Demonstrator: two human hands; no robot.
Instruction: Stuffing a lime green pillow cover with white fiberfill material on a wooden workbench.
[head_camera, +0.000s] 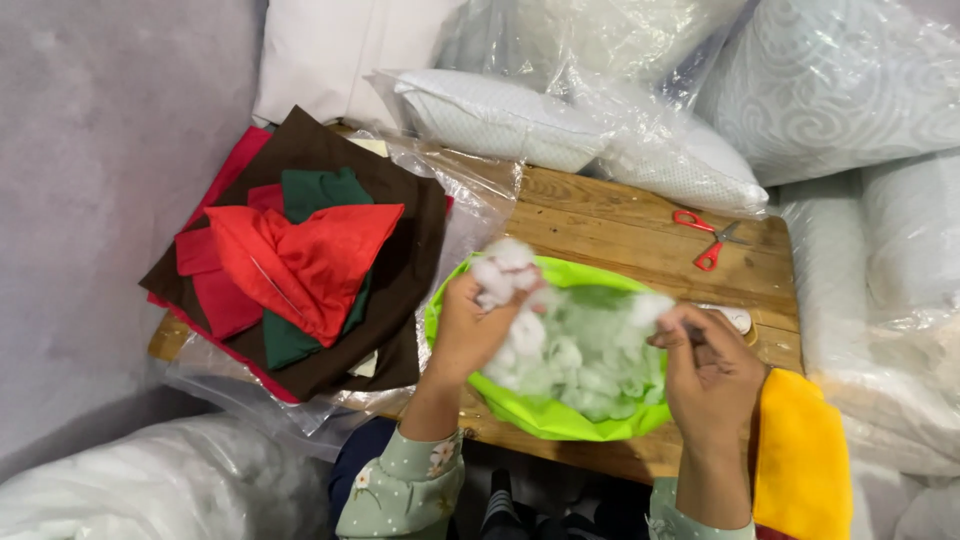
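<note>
over the green bowl at the bench's near edge, the left hand grips a tuft of white stuffing and the right hand pinches another, scissors near the far right corner.

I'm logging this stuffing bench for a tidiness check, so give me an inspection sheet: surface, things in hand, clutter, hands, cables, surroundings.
Surface: wooden table, mostly covered.
Things in hand: green bowl of white stuffing; a tuft of stuffing is lifted above it.
Clutter: stack of brown, red and green cloth on clear plastic at the left; red scissors at the far edge; yellow cloth at the right corner.
Hands: left hand grips the tuft; right hand pinches stuffing at the bowl's right rim.
Cables: nothing seen.
Surroundings: white pillows in clear plastic bags all round; grey wall at the left.
</note>
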